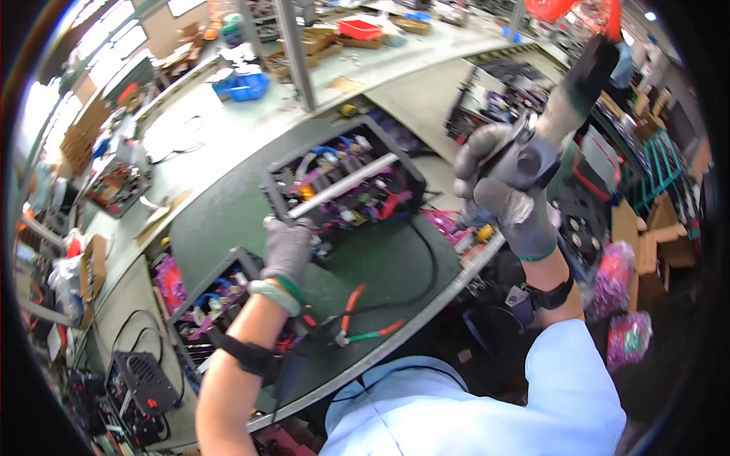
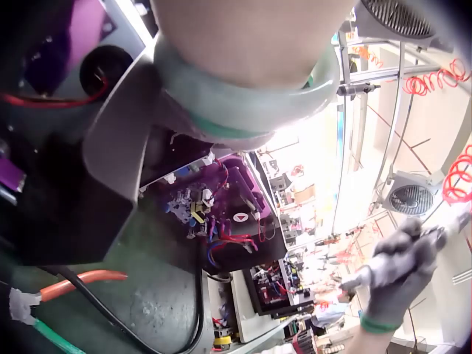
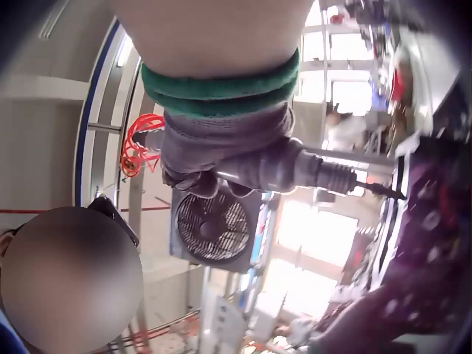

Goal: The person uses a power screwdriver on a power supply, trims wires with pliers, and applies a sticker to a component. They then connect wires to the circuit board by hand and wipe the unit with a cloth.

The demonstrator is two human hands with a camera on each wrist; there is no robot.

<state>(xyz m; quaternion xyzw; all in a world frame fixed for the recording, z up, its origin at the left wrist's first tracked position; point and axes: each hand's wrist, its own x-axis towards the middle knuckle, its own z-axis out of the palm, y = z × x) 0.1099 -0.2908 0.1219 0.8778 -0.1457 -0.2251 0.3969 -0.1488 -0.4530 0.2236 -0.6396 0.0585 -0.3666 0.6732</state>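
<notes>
The left hand [image 1: 287, 251] grips the near corner of the open box [image 1: 342, 186] on the worktop [image 1: 380, 266], fingers curled over its rim. The right hand [image 1: 506, 194] wraps its fingers round a driver [image 1: 566, 106], held high and well apart from the box. The wiring is exposed, so closing up looks not yet done.

left arm stretches forward with the gloved left hand [image 1: 287, 251] palm down, right hand [image 1: 508, 199] raised, fingers curled gripping.

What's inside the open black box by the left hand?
Coloured wires and purple parts, under a pale bar across the black box. The left hand covers its near corner; the bottom is hidden.
</notes>
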